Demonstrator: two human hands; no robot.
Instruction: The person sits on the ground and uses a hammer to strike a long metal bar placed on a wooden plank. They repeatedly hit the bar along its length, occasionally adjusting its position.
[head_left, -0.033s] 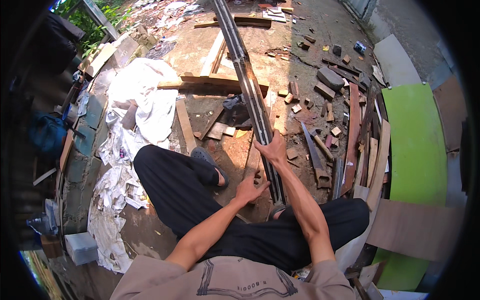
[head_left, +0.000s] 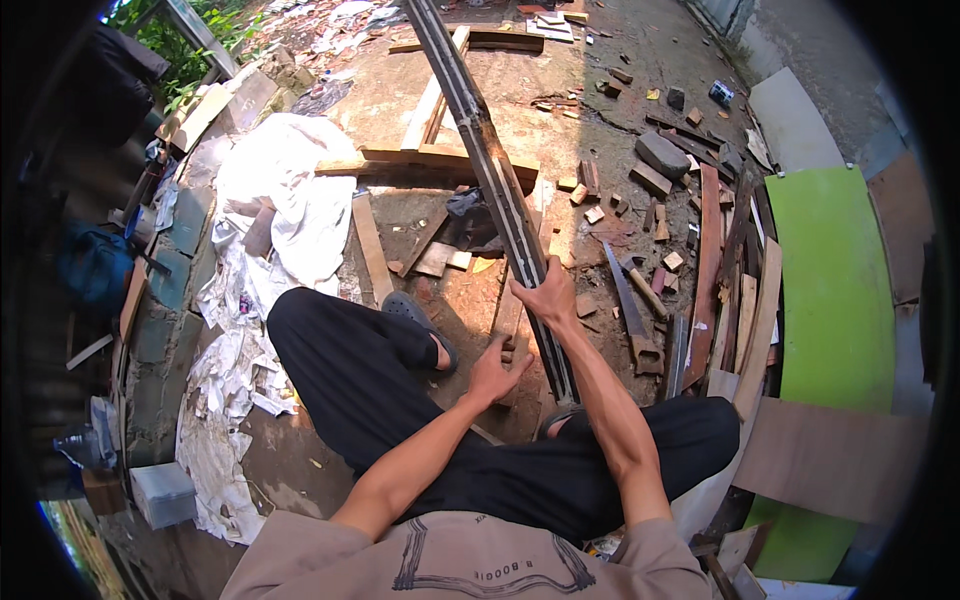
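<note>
A long, narrow wooden beam (head_left: 478,140), dark with pale grey strips along it, slants from the far edge of view down to near my right foot. My right hand (head_left: 552,300) is wrapped round its lower part. Just left of the beam is my left hand (head_left: 495,372), fingers loosely curved and thumb apart, holding nothing that I can see. It is close above a brown plank (head_left: 508,312) lying on the ground; whether it touches the plank I cannot tell. My legs are bent to either side of the beam's near end.
Right of the beam lie a handsaw (head_left: 630,315), a hammer (head_left: 645,288) and several wood offcuts. Beyond them are stacked boards (head_left: 705,270) and a green panel (head_left: 835,290). White cloth (head_left: 285,190) covers ground at left. Timber pieces (head_left: 430,160) lie crosswise ahead.
The beam's far end has swung a little to the left. My left hand has drawn slightly left, away from the beam, while my right hand keeps its grip.
</note>
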